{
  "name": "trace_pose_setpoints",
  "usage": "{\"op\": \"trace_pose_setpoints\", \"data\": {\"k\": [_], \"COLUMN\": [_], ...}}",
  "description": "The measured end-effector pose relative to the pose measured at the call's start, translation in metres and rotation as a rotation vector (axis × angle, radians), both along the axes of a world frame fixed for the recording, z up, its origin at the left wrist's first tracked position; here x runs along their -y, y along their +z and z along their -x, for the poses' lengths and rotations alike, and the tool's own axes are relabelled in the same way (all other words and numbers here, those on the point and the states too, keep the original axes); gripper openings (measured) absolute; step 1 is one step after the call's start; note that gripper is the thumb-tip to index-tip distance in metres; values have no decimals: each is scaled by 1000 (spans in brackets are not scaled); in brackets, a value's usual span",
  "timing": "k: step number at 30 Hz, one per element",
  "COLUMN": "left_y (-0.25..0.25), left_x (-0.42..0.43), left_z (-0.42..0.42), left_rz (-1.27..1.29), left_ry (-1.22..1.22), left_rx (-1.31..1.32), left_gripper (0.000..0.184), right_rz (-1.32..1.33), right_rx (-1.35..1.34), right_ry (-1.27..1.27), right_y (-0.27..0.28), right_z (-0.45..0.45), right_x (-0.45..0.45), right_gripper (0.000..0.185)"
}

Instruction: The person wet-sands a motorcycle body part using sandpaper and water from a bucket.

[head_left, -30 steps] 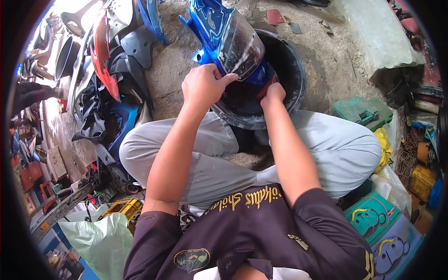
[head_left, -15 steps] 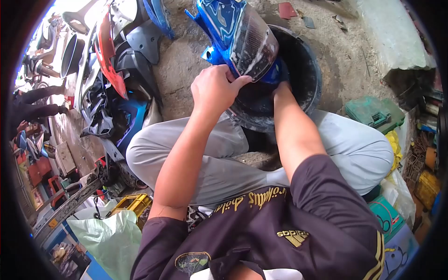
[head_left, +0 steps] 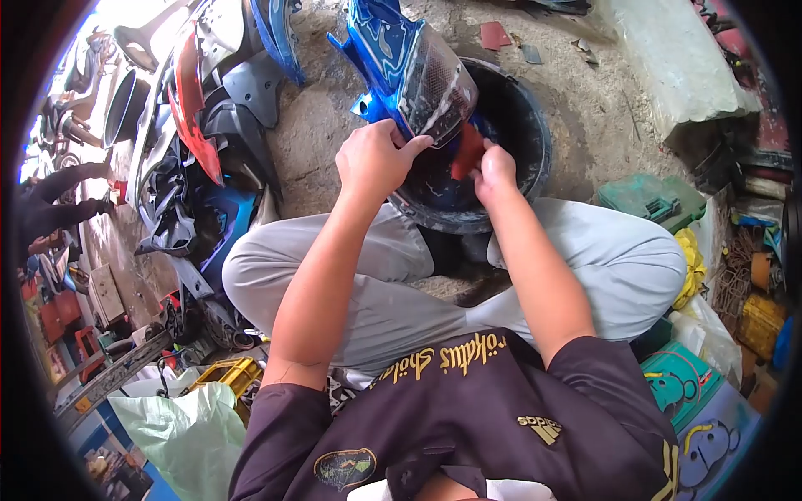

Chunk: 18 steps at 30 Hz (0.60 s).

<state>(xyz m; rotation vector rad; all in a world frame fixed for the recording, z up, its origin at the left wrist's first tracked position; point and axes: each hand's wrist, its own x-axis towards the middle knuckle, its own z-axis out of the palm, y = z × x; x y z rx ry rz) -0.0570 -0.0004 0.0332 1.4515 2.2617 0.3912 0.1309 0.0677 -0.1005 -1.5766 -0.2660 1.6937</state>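
Note:
My left hand (head_left: 373, 156) grips the lower edge of a blue motorcycle fairing (head_left: 386, 52), thumb on its near corner. The panel has white swirl graphics and a dull, wet, speckled area with whitish streaks, and it is tilted over a black bucket (head_left: 539, 159). In my right hand (head_left: 496, 173) a piece of red sandpaper (head_left: 468, 153) is pinched, close to the panel's lower edge and above the bucket. The bucket stands on the floor in front of my crossed legs, its inside dark and wet.
More fairings, including a red one (head_left: 190, 104), are piled at left. On the concrete floor lie red scraps (head_left: 494, 36). At right are a green tool case (head_left: 639, 196) and a concrete block (head_left: 668, 75); a yellow crate (head_left: 225, 376) is at lower left.
My right hand has come up out of the bucket, and the red sandpaper now shows in it. My left hand still holds the fairing in nearly the same pose. The view has shifted slightly.

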Motion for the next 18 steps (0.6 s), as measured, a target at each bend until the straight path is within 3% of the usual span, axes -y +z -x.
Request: {"op": "trace_pose_setpoints", "data": {"k": [2, 3, 7, 8, 10, 16, 18], "left_y": [-4, -7, -10, -8, 1, 4, 4], "left_x": [2, 2, -1, -2, -4, -4, -6], "left_z": [0, 1, 5, 4, 2, -2, -1], "left_rz": [-4, -6, -17, -16, 38, 59, 59], "left_ry": [2, -7, -28, -28, -38, -35, -26], "left_rx": [-9, -21, -42, -46, -45, -82, -73], "left_gripper": [59, 62, 65, 65, 62, 61, 61], "right_rz": [24, -33, -453, -509, -904, -514, -618], "right_rx": [91, 212, 428, 816, 837, 914, 854], "right_ry": [-14, -44, 142, 353, 278, 317, 335], "right_y": [-48, -43, -4, 2, 8, 0, -6], "right_z": [-22, -25, -3, 0, 20, -7, -2], "right_x": [-15, -19, 2, 16, 45, 12, 19], "right_gripper": [33, 33, 34, 31, 22, 19, 22]}}
